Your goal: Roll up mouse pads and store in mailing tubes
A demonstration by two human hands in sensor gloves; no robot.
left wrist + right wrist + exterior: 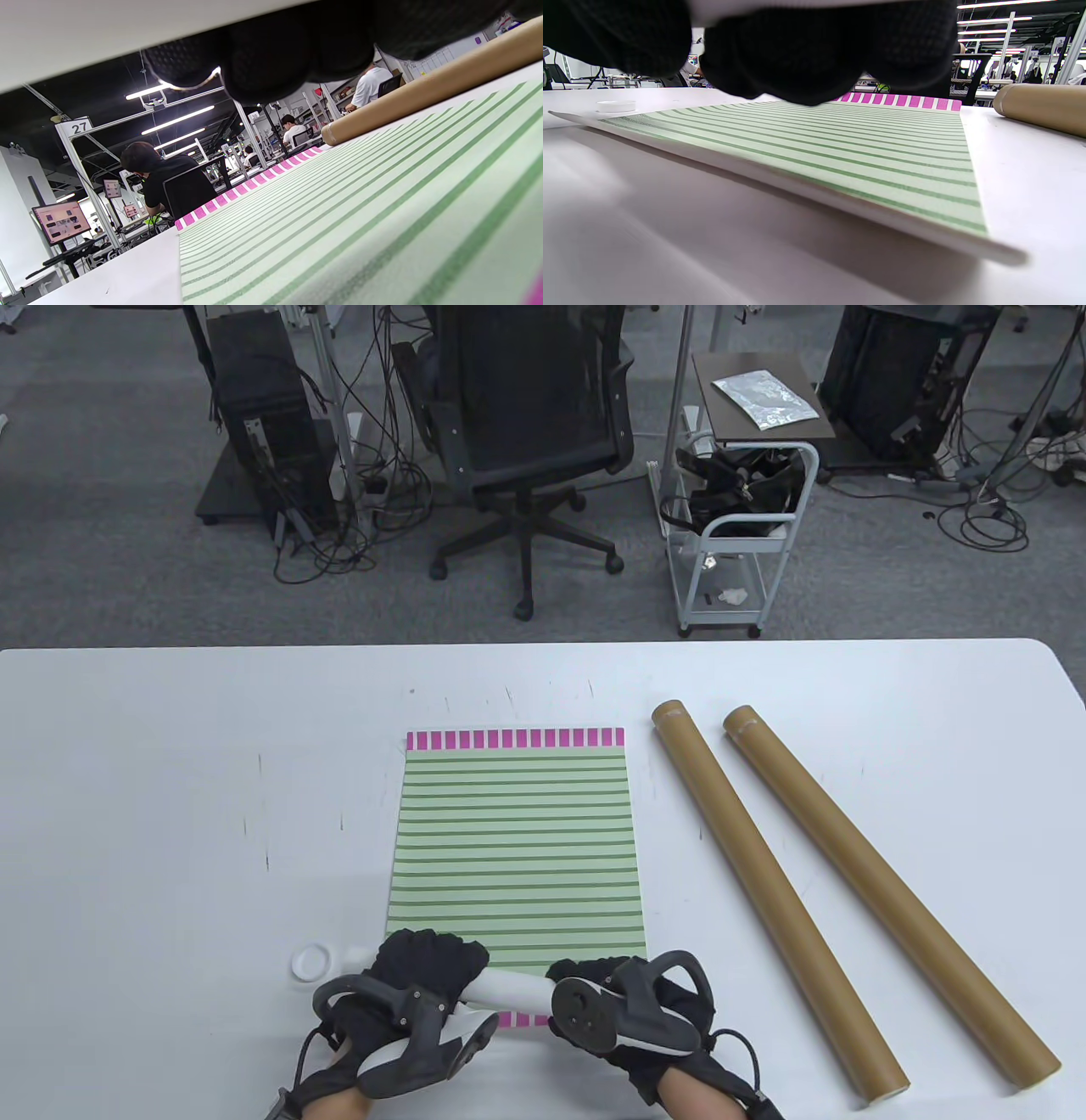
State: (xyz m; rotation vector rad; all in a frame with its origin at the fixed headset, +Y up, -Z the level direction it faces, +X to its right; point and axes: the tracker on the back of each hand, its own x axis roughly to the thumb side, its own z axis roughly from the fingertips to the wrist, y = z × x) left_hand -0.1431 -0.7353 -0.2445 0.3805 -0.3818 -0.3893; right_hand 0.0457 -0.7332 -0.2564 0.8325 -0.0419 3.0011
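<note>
Rolling is just getting under way at the near edge of the surface [170, 814]. Going from the left, a small white cap [311, 963] is lying just left of the hands. Next to it, the left hand [416, 984] is curling its fingers over the left end of the white roll forming at the near end of the mouse pad [513, 848]. That pad is lying flat in the middle of the surface, green-striped with a pink checked band at its far edge, and only its nearest strip is turning over, showing a white underside. The right hand [615, 997] is curling over the right end of the same roll, so both hands are clamped on the pad, fingers bent round it, not spread.

The pad looks thin, light and bendy: in the right wrist view its right edge is lifting slightly off the surface without creasing. It will probably spring open if released, so the best hold is likely at both ends of the roll, with even pressure to keep it straight and tight enough for a tube.

Farther right, two brown mailing tubes are lying side by side, apart from the pad and from each other, slanting from far-left to near-right: the left tube [776, 908] nearer the pad, the right tube [891, 899] beyond it. Both look stiff and apt to roll.
</note>
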